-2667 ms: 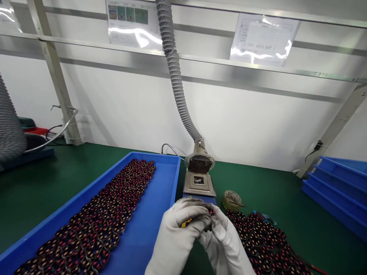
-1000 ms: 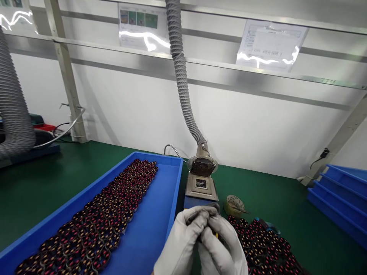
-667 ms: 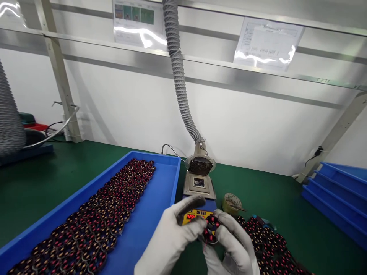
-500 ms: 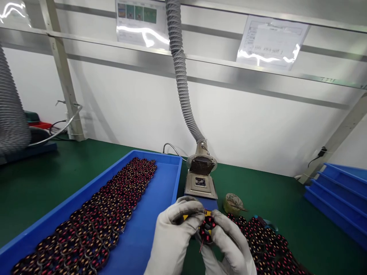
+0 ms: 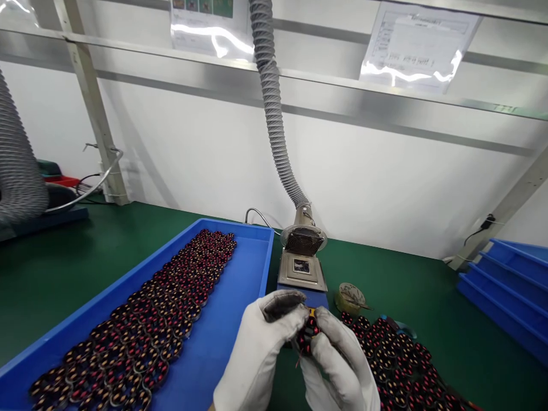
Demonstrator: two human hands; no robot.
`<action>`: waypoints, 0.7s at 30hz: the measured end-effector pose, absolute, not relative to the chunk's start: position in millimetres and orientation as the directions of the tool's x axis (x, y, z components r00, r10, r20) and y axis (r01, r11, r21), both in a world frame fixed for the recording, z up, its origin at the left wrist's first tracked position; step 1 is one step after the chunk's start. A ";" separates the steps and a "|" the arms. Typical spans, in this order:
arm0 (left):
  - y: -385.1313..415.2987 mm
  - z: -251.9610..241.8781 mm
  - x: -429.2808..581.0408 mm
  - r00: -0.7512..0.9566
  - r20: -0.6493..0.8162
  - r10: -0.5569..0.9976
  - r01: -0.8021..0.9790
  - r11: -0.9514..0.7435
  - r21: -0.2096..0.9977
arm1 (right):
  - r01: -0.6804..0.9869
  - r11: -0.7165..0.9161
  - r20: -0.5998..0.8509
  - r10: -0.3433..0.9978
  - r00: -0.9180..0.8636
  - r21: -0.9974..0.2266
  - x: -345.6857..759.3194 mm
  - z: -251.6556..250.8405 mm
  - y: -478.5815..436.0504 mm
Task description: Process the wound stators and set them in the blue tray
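Observation:
Between my two white-gloved hands is a small motor stator [image 5: 307,337], a dark ring with red coils. My right hand [image 5: 342,359] grips it from the right, fingers curled round its edge. My left hand [image 5: 268,342] is closed, thumb and forefinger pinched at the stator's upper left edge; whether they hold a wire there is hidden. A thin reddish wire end hangs below the ring. Just beyond my hands stands a solder pot [image 5: 302,271] with a metal top and blue base, partly covered by my fingers. Grey smudges mark the left glove's fingers.
Left lies a long blue tray [image 5: 240,285] with rows of stators [image 5: 149,325]. More stators [image 5: 398,359] are heaped on the right. A small round tin [image 5: 350,299] bears a thin tool. Stacked blue trays [image 5: 505,302] stand far right. A grey exhaust hose [image 5: 276,125] hangs above the pot.
The left fingers have closed in over the stator's upper edge, and less of the yellow behind it shows. The view has tilted slightly downward.

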State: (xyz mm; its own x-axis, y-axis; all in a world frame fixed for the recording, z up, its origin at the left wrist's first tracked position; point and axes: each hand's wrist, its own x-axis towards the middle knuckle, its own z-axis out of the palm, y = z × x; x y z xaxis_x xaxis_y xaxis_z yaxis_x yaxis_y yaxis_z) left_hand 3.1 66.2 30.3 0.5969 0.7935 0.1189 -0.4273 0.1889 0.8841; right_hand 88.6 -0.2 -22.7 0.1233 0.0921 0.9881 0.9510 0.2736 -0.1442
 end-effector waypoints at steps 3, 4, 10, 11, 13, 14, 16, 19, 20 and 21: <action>64.3 29.4 -0.4 0.562 0.167 0.810 -0.514 0.184 0.838 | 0.941 0.274 0.980 0.066 0.187 -0.198 89.1 -22.8 -0.3; 63.7 30.0 -1.6 0.586 0.182 0.790 -0.514 0.188 0.837 | 0.938 0.277 0.978 0.061 0.200 -0.209 89.3 -23.2 -0.6; 65.2 29.4 3.2 0.713 0.136 0.688 -0.410 0.251 0.877 | 0.924 0.309 0.972 0.137 0.190 -0.224 86.9 -23.8 -0.9; 66.8 29.2 3.6 0.670 0.135 0.730 -0.418 0.221 0.881 | 0.923 0.303 0.970 0.125 0.210 -0.239 85.5 -23.1 -0.6; 71.6 30.2 0.0 0.528 0.140 0.838 -0.430 0.121 0.895 | 0.909 0.305 0.958 0.102 0.267 -0.285 82.6 -21.6 -1.2; 74.4 31.3 -4.3 0.433 0.142 0.890 -0.424 0.062 0.904 | 0.894 0.311 0.947 0.102 0.304 -0.321 81.5 -21.2 -2.3; 79.2 32.8 -18.8 0.270 0.176 0.947 -0.359 -0.071 0.931 | 0.845 0.331 0.907 0.143 0.395 -0.420 81.7 -21.0 -6.4; 76.8 26.9 -52.3 0.282 0.371 0.885 -0.157 -0.338 0.928 | 0.666 0.407 0.779 0.278 0.562 -0.625 93.2 -18.8 -13.9; 72.1 21.7 -64.9 0.381 0.403 0.832 -0.069 -0.409 0.910 | 0.582 0.432 0.724 0.359 0.589 -0.689 100.7 -16.1 -15.2; 65.4 15.0 -77.1 0.474 0.364 0.802 0.029 -0.427 0.904 | 0.499 0.437 0.663 0.450 0.599 -0.748 109.9 -11.9 -15.0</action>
State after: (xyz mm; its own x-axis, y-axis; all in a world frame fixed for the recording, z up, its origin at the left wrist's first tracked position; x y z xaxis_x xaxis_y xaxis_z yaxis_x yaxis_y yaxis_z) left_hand -77.1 65.4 15.0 0.4737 0.8019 0.3640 0.0291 -0.4273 0.9036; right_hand 109.9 -15.0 -11.9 0.5991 0.4496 0.6625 0.4992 0.4373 -0.7481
